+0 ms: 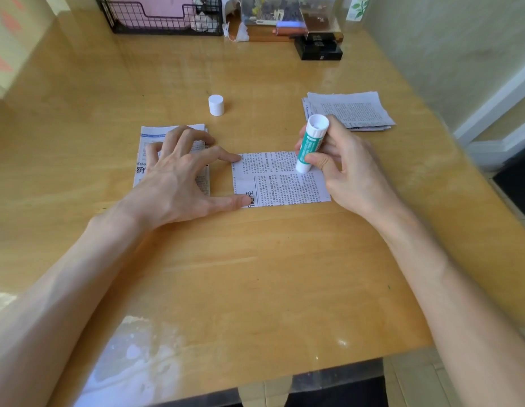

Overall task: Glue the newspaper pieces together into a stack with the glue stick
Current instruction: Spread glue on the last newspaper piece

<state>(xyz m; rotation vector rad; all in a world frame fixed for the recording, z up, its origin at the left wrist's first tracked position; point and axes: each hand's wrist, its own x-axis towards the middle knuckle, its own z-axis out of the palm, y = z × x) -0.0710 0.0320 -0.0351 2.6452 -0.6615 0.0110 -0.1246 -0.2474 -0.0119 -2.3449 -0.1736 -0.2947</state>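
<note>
The newspaper piece [280,179] lies on the table [255,274], long axis left-right, its print too small to read. The left hand [179,174], fingers spread, presses its left edge. The right hand [340,168] grips the green-labelled glue stick [309,145], near upright, tip on the paper.

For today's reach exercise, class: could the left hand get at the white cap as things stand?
Probably yes: the cap stands alone just beyond the left hand, nothing between them, though that hand must first lift off the sheet it pins.
</note>
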